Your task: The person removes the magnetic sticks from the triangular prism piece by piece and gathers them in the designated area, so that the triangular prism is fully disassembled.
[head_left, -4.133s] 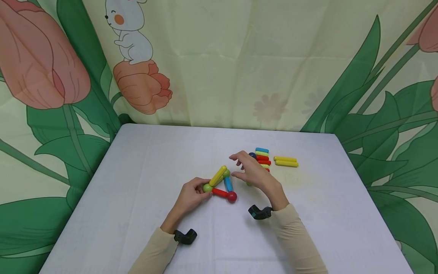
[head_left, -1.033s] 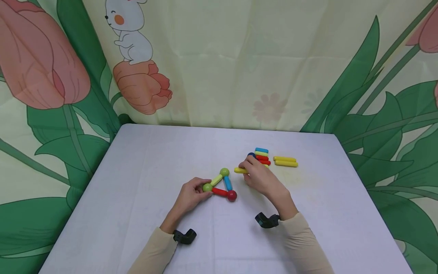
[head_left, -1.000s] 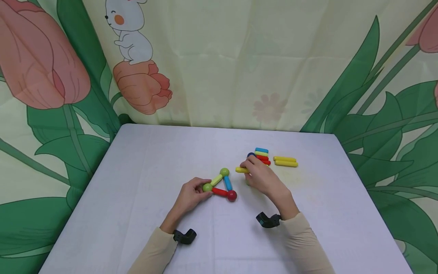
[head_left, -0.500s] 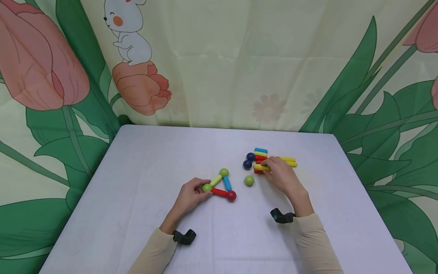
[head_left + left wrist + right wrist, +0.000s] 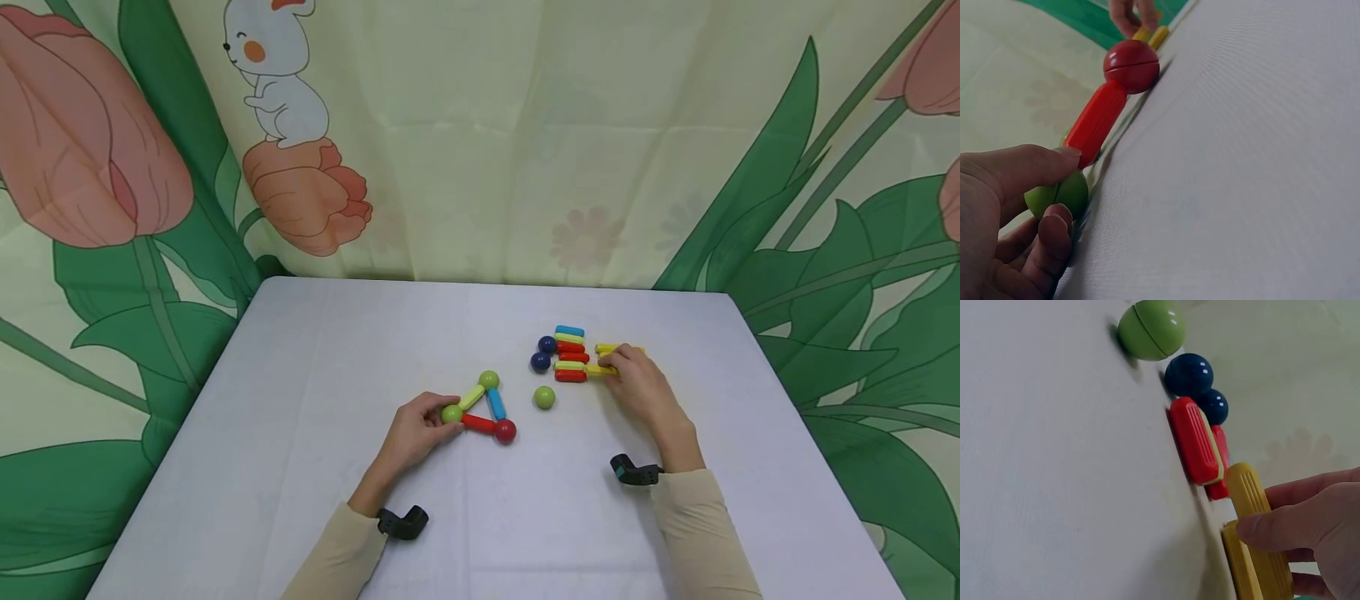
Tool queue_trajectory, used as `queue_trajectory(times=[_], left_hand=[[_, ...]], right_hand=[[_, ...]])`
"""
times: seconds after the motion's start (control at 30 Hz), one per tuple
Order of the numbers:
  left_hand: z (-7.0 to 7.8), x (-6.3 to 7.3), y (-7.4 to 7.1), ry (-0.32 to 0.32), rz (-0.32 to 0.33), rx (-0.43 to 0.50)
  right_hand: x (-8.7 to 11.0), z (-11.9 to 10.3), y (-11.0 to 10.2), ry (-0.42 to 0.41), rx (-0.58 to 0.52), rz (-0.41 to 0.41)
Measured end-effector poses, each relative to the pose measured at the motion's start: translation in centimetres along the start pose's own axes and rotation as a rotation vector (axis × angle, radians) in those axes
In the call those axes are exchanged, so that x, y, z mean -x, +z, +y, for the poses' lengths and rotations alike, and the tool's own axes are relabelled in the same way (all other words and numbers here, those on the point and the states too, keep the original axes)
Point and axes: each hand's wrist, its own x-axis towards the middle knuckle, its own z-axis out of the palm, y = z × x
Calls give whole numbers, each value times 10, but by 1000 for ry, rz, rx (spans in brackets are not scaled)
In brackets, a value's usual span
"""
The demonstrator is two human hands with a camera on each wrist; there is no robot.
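My left hand (image 5: 415, 427) pinches the green ball (image 5: 1072, 194) at the left corner of a triangle of magnetic rods and balls on the table. A red rod (image 5: 478, 423) runs from it to a red ball (image 5: 506, 431). A light green rod (image 5: 471, 397) leads to a second green ball (image 5: 488, 379), and a blue rod (image 5: 497, 404) joins that to the red ball. My right hand (image 5: 643, 386) pinches a long yellow rod (image 5: 1259, 531) between thumb and fingers. Another yellow rod (image 5: 1242, 565) lies right beside it, partly hidden by the hand.
Left of my right hand lie short rods: blue (image 5: 569, 331), red (image 5: 571, 376) and light green (image 5: 570, 366). Two dark blue balls (image 5: 540, 362) sit by them. A loose green ball (image 5: 544, 397) lies nearer. Behind the white table (image 5: 337, 350) hangs a printed curtain (image 5: 465, 167).
My right hand has carried the yellow rod from above the triangle rightward, past the short rods to the other yellow rods. My left hand stays on the green ball.
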Motion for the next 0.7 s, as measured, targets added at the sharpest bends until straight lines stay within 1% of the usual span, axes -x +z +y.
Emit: queue_trajectory(times=[0.1,0.27,0.4,0.5,0.7], left_hand=[[1,1,-1,-6,-2,4],[1,1,-1,-25,0,-11],[0,0,0,-20,5,-13],[-1,-1,1,-19,4,-9],[-1,0,2,-13,2,0]], right_hand=[[-1,7,3,0,23,4],[-3,13,3,3,44,-13],[-4,17,3,24,40,-17],[-4,20,5,42,36,-1],[-5,26,9,59,48,57]])
